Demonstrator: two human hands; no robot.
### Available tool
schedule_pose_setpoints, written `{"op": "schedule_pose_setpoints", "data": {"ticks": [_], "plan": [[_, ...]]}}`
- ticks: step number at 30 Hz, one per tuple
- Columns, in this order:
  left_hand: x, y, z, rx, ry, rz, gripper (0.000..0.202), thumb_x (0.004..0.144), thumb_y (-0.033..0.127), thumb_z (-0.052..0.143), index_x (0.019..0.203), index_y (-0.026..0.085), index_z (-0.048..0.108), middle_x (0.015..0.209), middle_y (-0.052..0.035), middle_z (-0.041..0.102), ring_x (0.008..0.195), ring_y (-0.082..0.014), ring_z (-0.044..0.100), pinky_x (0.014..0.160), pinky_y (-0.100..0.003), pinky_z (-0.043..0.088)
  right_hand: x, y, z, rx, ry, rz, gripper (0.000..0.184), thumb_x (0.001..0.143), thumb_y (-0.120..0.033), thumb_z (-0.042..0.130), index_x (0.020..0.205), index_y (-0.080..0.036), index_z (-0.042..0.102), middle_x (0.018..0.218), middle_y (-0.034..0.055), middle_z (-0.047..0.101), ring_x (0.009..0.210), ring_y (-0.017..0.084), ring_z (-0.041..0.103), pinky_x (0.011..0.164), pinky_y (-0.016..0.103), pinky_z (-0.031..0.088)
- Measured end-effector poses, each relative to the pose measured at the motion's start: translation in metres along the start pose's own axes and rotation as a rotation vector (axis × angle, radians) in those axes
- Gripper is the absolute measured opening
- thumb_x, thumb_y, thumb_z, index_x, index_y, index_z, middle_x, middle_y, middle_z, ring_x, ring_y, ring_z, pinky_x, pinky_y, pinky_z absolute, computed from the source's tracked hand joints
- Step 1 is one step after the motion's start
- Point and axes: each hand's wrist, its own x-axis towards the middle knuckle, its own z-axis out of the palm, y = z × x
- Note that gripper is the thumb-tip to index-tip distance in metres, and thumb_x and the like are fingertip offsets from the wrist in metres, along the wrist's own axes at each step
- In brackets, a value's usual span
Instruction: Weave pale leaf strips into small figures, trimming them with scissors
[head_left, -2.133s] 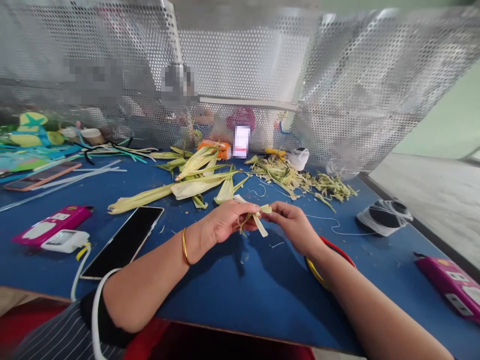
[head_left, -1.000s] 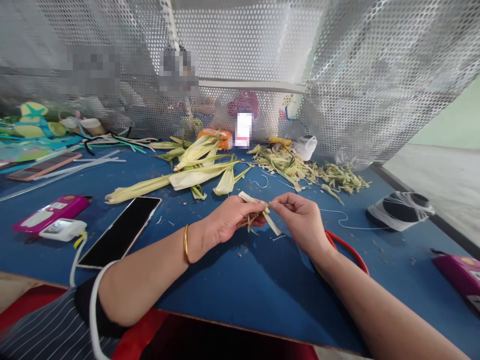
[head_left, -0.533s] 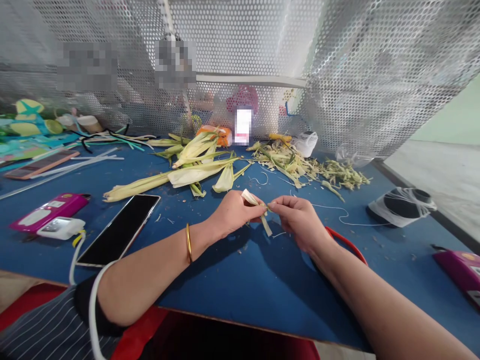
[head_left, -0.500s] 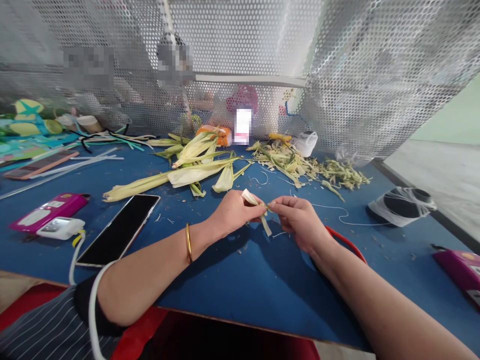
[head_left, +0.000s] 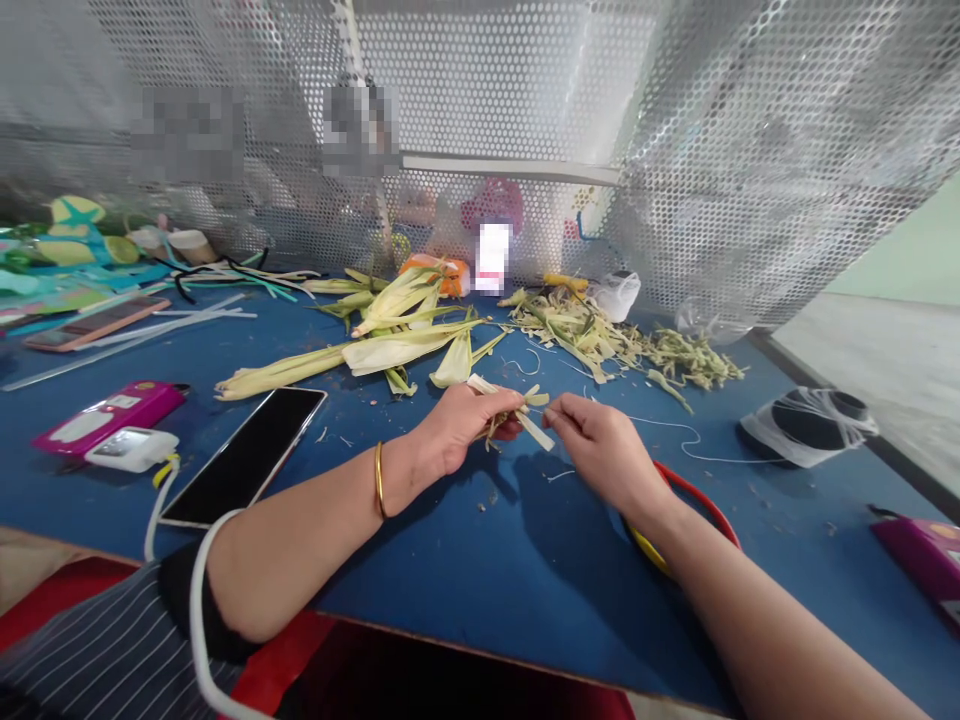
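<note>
My left hand is closed round a small bundle of pale corn husk strips, whose ends stick out past the thumb on both sides. Close on its right, the fingertips of my right hand pinch together on white thread. A short length of thread seems to span the gap from the bundle to these fingers. From behind the right hand the thread trails across the table to a dark spool wrapped in white. Beneath the right wrist, a red and yellow loop is partly hidden.
Whole corn husks lie beyond my left hand. A heap of husk scraps spreads at the back right. On the left are a black-screened phone, a white device with a cable and a magenta case. Perforated sheeting hangs behind.
My right hand has drawn slightly away from the bundle, leaving a small gap. The left hand has turned, and more husk ends now show. The camera view has shifted slightly.
</note>
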Motion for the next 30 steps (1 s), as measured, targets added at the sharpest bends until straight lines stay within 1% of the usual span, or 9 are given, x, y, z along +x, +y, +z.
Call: {"op": "schedule_pose_setpoints", "data": {"ticks": [2,5,7,9,13,18,22,26,30], "plan": [[0.0,-0.001,0.0,-0.005,0.015,0.016,0.012,0.075,0.017,0.07,0.065,0.013,0.066,0.059,-0.0022,0.062,0.054,-0.0123,0.06,0.056,-0.025,0.049,-0.003,-0.003,-0.001,-0.174,0.06,-0.174,0.028,0.095,-0.028,0.044,0.077,-0.02,0.064,0.074,0.0033,0.063,0.063,0.014,0.055,0.057,0.025,0.035],[-0.002,-0.002,0.001,0.015,0.002,0.035,0.012,0.074,0.018,0.07,0.064,0.013,0.065,0.059,-0.0019,0.062,0.053,-0.0111,0.057,0.056,-0.025,0.048,-0.004,-0.004,-0.001,-0.333,0.147,-0.429,0.029,0.099,-0.028,0.042,0.089,-0.021,0.069,0.093,0.0087,0.067,0.078,0.018,0.06,0.064,0.027,0.039],[-0.005,-0.002,0.002,0.058,-0.052,0.018,0.012,0.073,0.019,0.071,0.064,0.013,0.066,0.059,-0.0019,0.062,0.053,-0.0107,0.056,0.055,-0.024,0.047,-0.002,-0.003,-0.002,-0.345,0.188,-0.541,0.027,0.099,-0.022,0.042,0.093,-0.021,0.069,0.105,0.0106,0.067,0.09,0.02,0.061,0.074,0.03,0.042],[-0.008,-0.001,0.003,0.1,-0.135,-0.016,0.011,0.07,0.021,0.073,0.065,0.013,0.067,0.059,-0.0017,0.061,0.054,-0.0112,0.057,0.055,-0.023,0.046,-0.001,-0.001,-0.002,-0.309,0.178,-0.578,0.027,0.098,-0.017,0.041,0.092,-0.02,0.067,0.105,0.0099,0.068,0.092,0.02,0.062,0.08,0.03,0.043],[-0.012,-0.001,0.003,0.125,-0.263,-0.055,0.013,0.066,0.02,0.074,0.06,0.014,0.064,0.056,-0.0013,0.061,0.053,-0.0125,0.057,0.056,-0.025,0.047,0.0,0.001,-0.002,-0.253,0.102,-0.477,0.028,0.099,-0.019,0.039,0.084,-0.02,0.061,0.076,0.0034,0.065,0.068,0.015,0.057,0.069,0.026,0.041],[-0.016,0.003,0.005,0.225,-0.307,-0.001,0.016,0.063,0.024,0.078,0.064,0.013,0.066,0.056,-0.0011,0.063,0.053,-0.0118,0.056,0.058,-0.025,0.047,-0.002,0.001,0.003,-0.066,0.112,-0.249,0.023,0.096,-0.026,0.044,0.078,-0.021,0.058,0.064,-0.0006,0.062,0.055,0.012,0.052,0.056,0.022,0.036],[-0.019,0.005,0.007,0.385,-0.244,0.12,0.011,0.067,0.022,0.073,0.066,0.014,0.066,0.059,-0.0007,0.065,0.058,-0.0132,0.059,0.059,-0.024,0.046,-0.002,-0.003,0.006,0.077,0.1,-0.046,0.024,0.09,-0.03,0.049,0.068,-0.022,0.055,0.053,-0.0031,0.056,0.048,0.011,0.049,0.05,0.022,0.034],[-0.02,0.003,0.008,0.596,-0.132,0.272,0.004,0.066,0.018,0.07,0.067,0.015,0.067,0.057,0.0016,0.062,0.055,-0.0108,0.053,0.053,-0.022,0.039,0.001,-0.006,0.006,0.293,-0.001,0.183,0.026,0.086,-0.036,0.052,0.064,-0.022,0.054,0.046,-0.0059,0.05,0.039,0.01,0.047,0.046,0.023,0.036],[-0.019,0.003,0.008,0.532,-0.138,0.33,0.006,0.068,0.021,0.069,0.071,0.016,0.069,0.056,0.0035,0.059,0.052,-0.0082,0.047,0.05,-0.02,0.035,0.008,-0.001,0.006,0.631,-0.108,0.317,0.032,0.077,-0.049,0.061,0.063,-0.021,0.056,0.051,-0.0055,0.052,0.042,0.01,0.045,0.045,0.023,0.035]]}}
